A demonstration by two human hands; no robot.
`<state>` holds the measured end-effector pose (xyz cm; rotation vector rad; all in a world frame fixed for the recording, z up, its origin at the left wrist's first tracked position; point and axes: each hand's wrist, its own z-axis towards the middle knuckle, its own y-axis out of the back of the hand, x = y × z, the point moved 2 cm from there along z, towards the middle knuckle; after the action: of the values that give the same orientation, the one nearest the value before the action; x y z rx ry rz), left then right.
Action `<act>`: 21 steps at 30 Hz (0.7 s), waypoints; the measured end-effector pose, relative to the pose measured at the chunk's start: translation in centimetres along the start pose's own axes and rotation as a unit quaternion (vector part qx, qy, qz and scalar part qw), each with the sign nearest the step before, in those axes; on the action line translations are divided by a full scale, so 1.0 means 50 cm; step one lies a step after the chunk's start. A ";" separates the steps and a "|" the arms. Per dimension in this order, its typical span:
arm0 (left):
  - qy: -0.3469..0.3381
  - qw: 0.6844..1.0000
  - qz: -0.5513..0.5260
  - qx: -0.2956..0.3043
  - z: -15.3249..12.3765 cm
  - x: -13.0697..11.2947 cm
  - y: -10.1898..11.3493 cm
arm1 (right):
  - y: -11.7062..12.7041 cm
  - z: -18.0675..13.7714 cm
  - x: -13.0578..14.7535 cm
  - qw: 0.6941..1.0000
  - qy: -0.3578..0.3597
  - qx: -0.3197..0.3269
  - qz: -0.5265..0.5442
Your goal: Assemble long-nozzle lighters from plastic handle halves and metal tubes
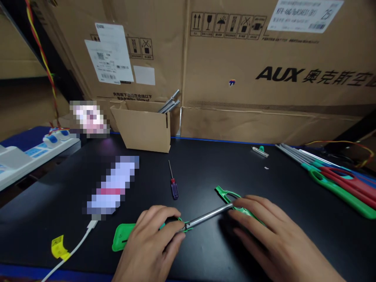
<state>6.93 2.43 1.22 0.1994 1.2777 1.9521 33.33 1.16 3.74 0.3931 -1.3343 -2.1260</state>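
My left hand (154, 239) is closed in a pinch on the near end of a silver metal tube (208, 215), over a green plastic handle half (122, 236) lying on the black mat. My right hand (264, 231) rests on a second green handle piece (225, 194), its fingers bent and touching the tube's far end. The tube runs between both hands, tilted up to the right.
A small purple-handled screwdriver (173, 184) lies behind my hands. An open cardboard box (142, 127) with several metal tubes stands at the back. Finished long lighters, green and red (337, 178), lie at the right. A white cable (79, 244) and power strip (35, 150) are at the left.
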 end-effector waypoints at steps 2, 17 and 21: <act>-0.006 1.000 0.000 -0.004 0.000 0.002 0.001 | -0.018 0.038 0.020 0.999 0.009 0.010 0.040; 0.005 1.000 0.005 0.012 0.001 0.003 -0.002 | -0.070 0.078 0.038 0.980 0.007 0.149 0.130; 0.008 1.000 -0.003 0.018 0.000 0.005 0.001 | -0.063 0.083 0.038 0.979 0.013 0.140 0.145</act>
<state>6.73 2.57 1.19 0.1973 1.3228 1.9300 28.62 3.96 2.93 0.3149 -1.5770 -1.6949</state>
